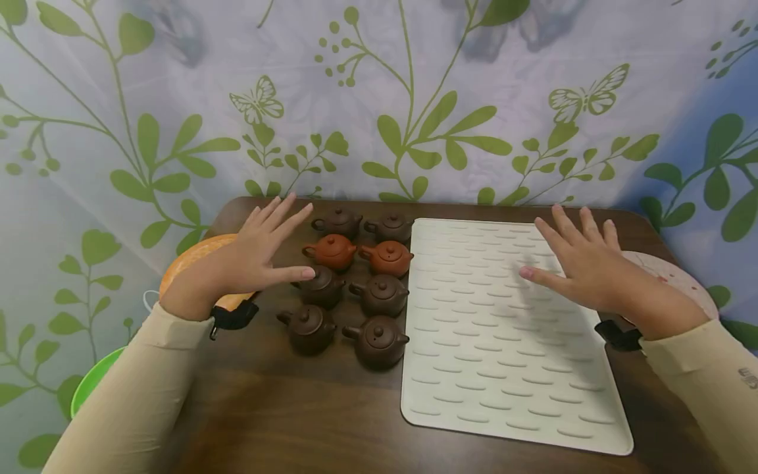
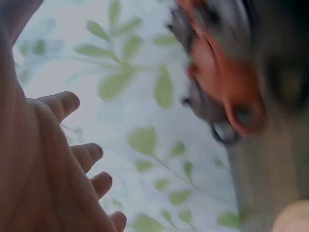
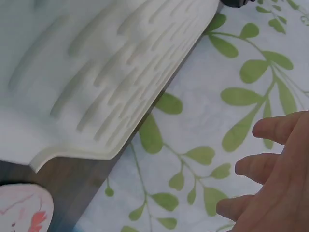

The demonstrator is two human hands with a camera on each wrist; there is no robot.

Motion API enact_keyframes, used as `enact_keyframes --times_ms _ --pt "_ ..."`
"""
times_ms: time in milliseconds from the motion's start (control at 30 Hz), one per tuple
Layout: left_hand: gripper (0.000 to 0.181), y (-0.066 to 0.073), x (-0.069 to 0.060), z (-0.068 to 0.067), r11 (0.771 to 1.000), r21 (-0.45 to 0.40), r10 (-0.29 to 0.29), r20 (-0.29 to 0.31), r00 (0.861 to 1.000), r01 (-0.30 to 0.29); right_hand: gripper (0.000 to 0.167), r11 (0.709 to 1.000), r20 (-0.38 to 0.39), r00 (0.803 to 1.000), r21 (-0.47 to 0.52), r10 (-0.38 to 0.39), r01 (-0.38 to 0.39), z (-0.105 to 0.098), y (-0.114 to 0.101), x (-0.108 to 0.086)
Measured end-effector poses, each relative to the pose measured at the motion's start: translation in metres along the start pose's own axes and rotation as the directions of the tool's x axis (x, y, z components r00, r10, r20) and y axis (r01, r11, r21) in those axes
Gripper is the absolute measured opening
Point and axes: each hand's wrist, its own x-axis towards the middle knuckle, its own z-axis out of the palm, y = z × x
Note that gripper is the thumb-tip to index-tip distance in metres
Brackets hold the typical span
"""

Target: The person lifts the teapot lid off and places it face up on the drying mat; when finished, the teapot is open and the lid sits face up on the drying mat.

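Both hands hover over the table with fingers spread, holding nothing. My left hand [image 1: 251, 253] is just left of the small teapots, its thumb tip overlapping a dark one [image 1: 320, 288] in the head view. My right hand [image 1: 586, 263] hangs above the right part of a white ridged mat [image 1: 468, 316]. Two columns of teapots stand left of the mat: orange-brown ones [image 1: 334, 252] [image 1: 387, 257] in the second row, dark brown ones such as the front right one [image 1: 379, 341] elsewhere. In the left wrist view an orange teapot [image 2: 227, 77] looks blurred.
An orange round item [image 1: 195, 253] lies at the table's left edge, partly behind the left forearm. A pale round item with red marks [image 1: 681, 280] is at the right edge. Something green [image 1: 95, 382] shows at lower left. A leaf-patterned cloth [image 1: 331, 99] hangs behind the brown table [image 1: 284, 415].
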Motion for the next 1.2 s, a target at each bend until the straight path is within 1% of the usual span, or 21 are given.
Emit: enact_keyframes --times_ms 67,133,200,267,400,500,567,633,733,833,867,1000,1133,1200 --pt "0.098 0.015 -0.005 0.004 0.998 -0.026 0.065 -0.037 0.997 -0.066 0.103 1.000 -0.004 1.000 -0.005 -0.025 0.025 0.001 -0.007 0.000" --pt "0.099 0.029 -0.011 0.012 0.993 -0.053 0.106 -0.062 0.992 -0.109 0.102 0.998 -0.015 0.998 -0.005 -0.055 0.055 0.003 -0.016 0.001" --pt "0.097 0.041 -0.017 0.022 0.988 -0.095 0.117 -0.077 0.990 -0.124 0.101 0.996 -0.031 0.996 -0.002 -0.089 0.089 0.005 -0.025 0.001" --pt "0.094 0.050 -0.023 0.033 0.982 -0.128 0.124 -0.101 0.987 -0.136 0.101 0.992 -0.045 0.991 0.009 -0.125 0.125 0.008 -0.036 0.002" --pt "0.083 0.060 -0.033 0.056 0.972 -0.179 0.125 -0.167 0.978 -0.155 0.099 0.979 -0.057 0.978 0.035 -0.198 0.201 0.012 -0.059 0.001" --pt "0.075 0.063 -0.036 0.071 0.960 -0.198 0.151 -0.230 0.961 -0.198 0.097 0.967 -0.063 0.968 0.063 -0.244 0.248 0.017 -0.077 0.001" --pt "0.069 0.065 -0.035 0.079 0.950 -0.199 0.183 -0.273 0.944 -0.242 0.096 0.955 -0.076 0.957 0.086 -0.279 0.286 0.020 -0.089 0.002" --pt "0.063 0.065 -0.033 0.087 0.940 -0.185 0.220 -0.313 0.924 -0.287 0.095 0.937 -0.090 0.943 0.112 -0.321 0.330 0.025 -0.101 0.003" --pt "0.055 0.064 -0.028 0.097 0.924 -0.156 0.276 -0.355 0.893 -0.348 0.095 0.903 -0.106 0.913 0.137 -0.395 0.407 0.032 -0.121 0.005" --pt "0.048 0.062 -0.024 0.105 0.916 -0.126 0.311 -0.379 0.872 -0.381 0.095 0.875 -0.103 0.886 0.142 -0.452 0.463 0.038 -0.139 0.006" --pt "0.046 0.061 -0.023 0.107 0.914 -0.118 0.319 -0.382 0.868 -0.388 0.095 0.868 -0.102 0.880 0.142 -0.465 0.475 0.040 -0.144 0.006" --pt "0.040 0.059 -0.020 0.114 0.912 -0.082 0.344 -0.381 0.858 -0.402 0.095 0.838 -0.099 0.851 0.150 -0.516 0.525 0.050 -0.162 0.008" --pt "0.035 0.059 -0.019 0.117 0.911 -0.054 0.360 -0.378 0.853 -0.409 0.095 0.803 -0.105 0.822 0.177 -0.559 0.569 0.060 -0.176 0.010" --pt "0.033 0.059 -0.019 0.118 0.911 -0.047 0.364 -0.380 0.850 -0.410 0.094 0.790 -0.107 0.811 0.186 -0.575 0.584 0.064 -0.181 0.010"
